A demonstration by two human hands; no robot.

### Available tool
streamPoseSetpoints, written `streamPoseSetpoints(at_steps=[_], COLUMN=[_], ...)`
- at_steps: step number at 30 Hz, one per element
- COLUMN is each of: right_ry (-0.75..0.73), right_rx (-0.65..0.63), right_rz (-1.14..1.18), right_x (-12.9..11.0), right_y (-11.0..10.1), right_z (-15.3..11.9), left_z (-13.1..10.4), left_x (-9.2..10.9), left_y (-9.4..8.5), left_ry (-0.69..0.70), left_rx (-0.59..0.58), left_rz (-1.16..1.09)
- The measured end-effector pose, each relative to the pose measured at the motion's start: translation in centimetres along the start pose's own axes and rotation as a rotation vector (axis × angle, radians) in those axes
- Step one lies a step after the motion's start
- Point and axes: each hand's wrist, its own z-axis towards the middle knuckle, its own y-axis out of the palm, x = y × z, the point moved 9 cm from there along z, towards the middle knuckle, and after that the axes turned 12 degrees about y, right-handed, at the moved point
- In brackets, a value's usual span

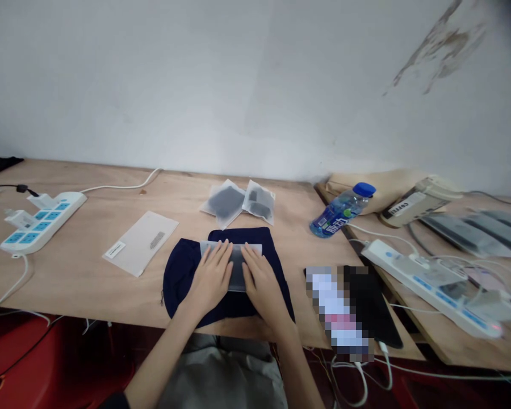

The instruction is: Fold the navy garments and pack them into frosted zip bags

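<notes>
Both my hands rest on a frosted plastic pouch (237,271) with something dark inside. My left hand (213,274) lies flat on its left part, fingers stretched out. On the right part lies my right hand (259,278), also flat with its fingers extended. Beneath the pouch a dark navy cloth (179,267) is spread at the table's front edge. Behind it are two more frosted pouches, one (225,201) holding a dark flat piece and the other (259,203) holding smaller dark pieces. A flat, pale frosted pouch (140,243) with a white label sits to the left.
On the left stands a white power strip (46,224) with chargers. To the right are a tilted water bottle (340,213), a coffee cup (417,201), a phone (336,309) with its screen blurred out, a black device (372,307) and another power strip (430,289) with cables.
</notes>
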Motion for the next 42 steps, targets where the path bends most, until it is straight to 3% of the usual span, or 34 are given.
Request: streamPoseSetpoints(at_steps=[3, 6, 15, 17, 20, 22, 27, 31, 37, 42], right_ry=[0.018, 0.024, 0.002, 0.026, 0.235, 0.418, 0.663, 0.609, 0.419, 0.479], right_rx=[-0.06, -0.086, -0.112, -0.043, 0.202, 0.274, 0.022, -0.029, 0.109, 0.171], right_rz=[-0.067, -0.108, -0.09, -0.031, 0.01, 0.008, 0.143, 0.261, 0.233, 0.362], right_x=[0.4, 1.3, 1.8, 2.0, 4.1, 6.0, 9.7, 9.2, 5.4, 8.0], right_y=[2.7, 3.8, 4.2, 3.2, 0.5, -0.3, 1.7, 1.1, -2.9, -2.1], right_z=[0.4, -0.2, -0.6, -0.2, 0.0, -0.3, 0.1, 1.6, 2.3, 2.4], left_z=[0.7, -0.1, -0.8, -0.8, -0.9, -1.3, -3.5, -5.6, -7.1, -7.2], left_x=[-0.4, -0.6, -0.7, -0.7, -0.8, -1.4, -4.2, -6.3, -7.1, -7.2], left_y=[2.6, 3.7, 4.3, 4.2, 3.4, 2.4, 0.1, -0.2, 0.7, 1.1], left_ry=[-0.016, -0.016, -0.016, -0.015, -0.034, -0.083, -0.242, -0.291, -0.313, -0.302], left_rx=[-0.052, -0.07, -0.089, -0.08, -0.044, -0.009, 0.027, 0.044, 0.061, 0.052], left_rz=[0.081, 0.122, 0.124, 0.107, 0.073, 0.073, 0.131, 0.109, 0.101, 0.123])
